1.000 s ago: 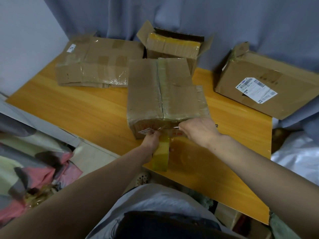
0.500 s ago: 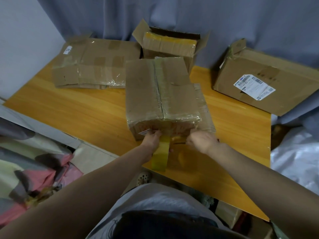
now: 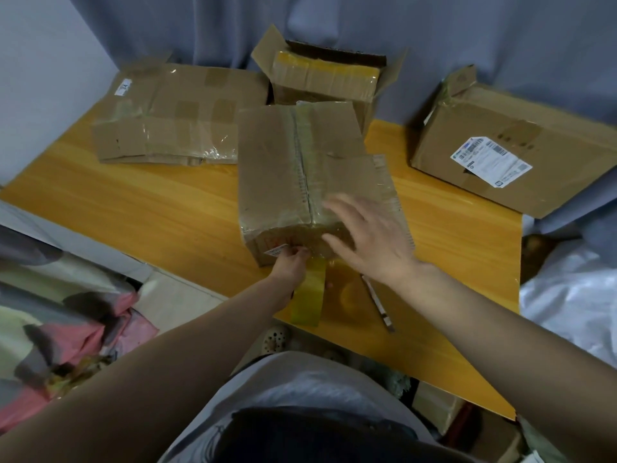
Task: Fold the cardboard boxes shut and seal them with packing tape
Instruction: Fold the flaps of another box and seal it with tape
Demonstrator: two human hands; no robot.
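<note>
Labels first. The centre cardboard box point(image 3: 300, 175) has a small white sticker point(image 3: 277, 251) on its near face, with faint red print beside it; neither is legible. The flattened carton point(image 3: 173, 128) at back left carries a white tag point(image 3: 124, 86) that possibly reads "34". The closed box at right point(image 3: 510, 152) has a white shipping label point(image 3: 490, 162) with barcodes and a blue logo, text too small to read. The open box point(image 3: 320, 75) behind the centre one has its flaps up and yellow tape across the front flap.

The centre box sits mid-table with its flaps folded shut, and clear tape runs along the top seam and down the near face.

The left hand point(image 3: 290, 262) has curled fingers at the bottom of the near face, just under the sticker. It appears to grip the top of the packing tape roll point(image 3: 309, 297), which stands on edge at the table's near edge.

The right hand point(image 3: 364, 235) is motion-blurred, with its fingers spread flat over the box's near right corner, holding nothing.

A thin pen-like tool point(image 3: 377, 302) lies on the table beside the roll, type unclear.

The table point(image 3: 133, 208) is orange wood-grain. A grey-blue curtain point(image 3: 367, 28) hangs behind it. Patterned pink and grey bedding point(image 3: 50, 322) is at left, a white plastic sheet point(image 3: 574, 295) at right, and a perforated slipper point(image 3: 275, 337) lies below the table edge.
</note>
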